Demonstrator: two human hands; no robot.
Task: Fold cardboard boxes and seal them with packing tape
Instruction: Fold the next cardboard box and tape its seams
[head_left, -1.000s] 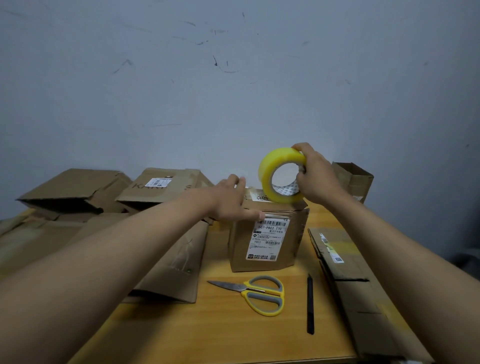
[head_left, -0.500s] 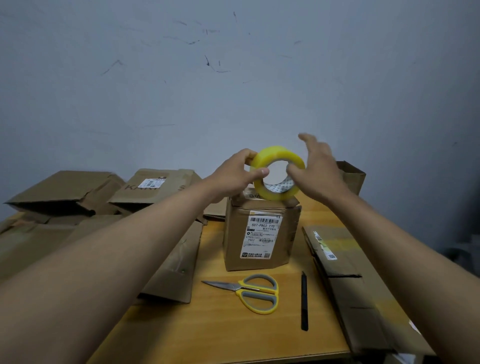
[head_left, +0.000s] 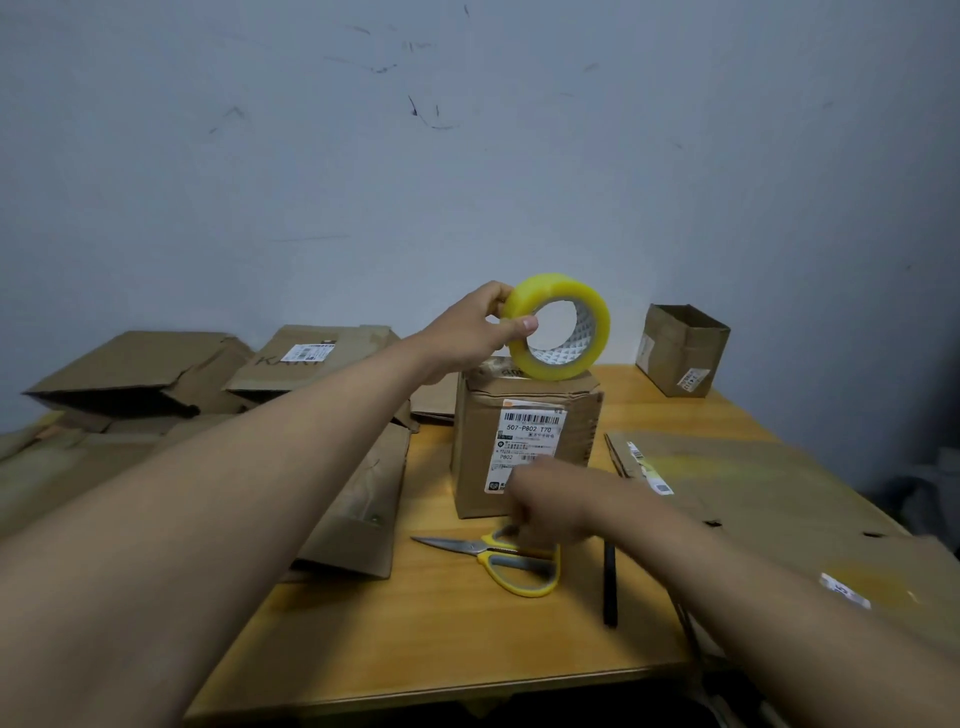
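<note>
A closed cardboard box (head_left: 582, 447) with a white shipping label stands upright at the middle of the wooden table (head_left: 415, 634). A yellow roll of packing tape (head_left: 558, 325) rests on edge on the box's top. My left hand (head_left: 480, 332) is shut on the roll's left rim, thumb inside the ring. My right hand (head_left: 550, 501) is low in front of the box, blurred, right over the handles of the yellow-handled scissors (head_left: 498, 558). Whether its fingers touch the scissors cannot be told.
Flattened cardboard boxes (head_left: 135, 374) pile up at the left, and a flat sheet of cardboard (head_left: 779, 499) lies at the right. A small open box (head_left: 683, 351) stands at the back right. A black pen (head_left: 609, 584) lies right of the scissors.
The tape roll passed from my right hand to my left. My right hand let go and dropped down to the scissors in front of the box.
</note>
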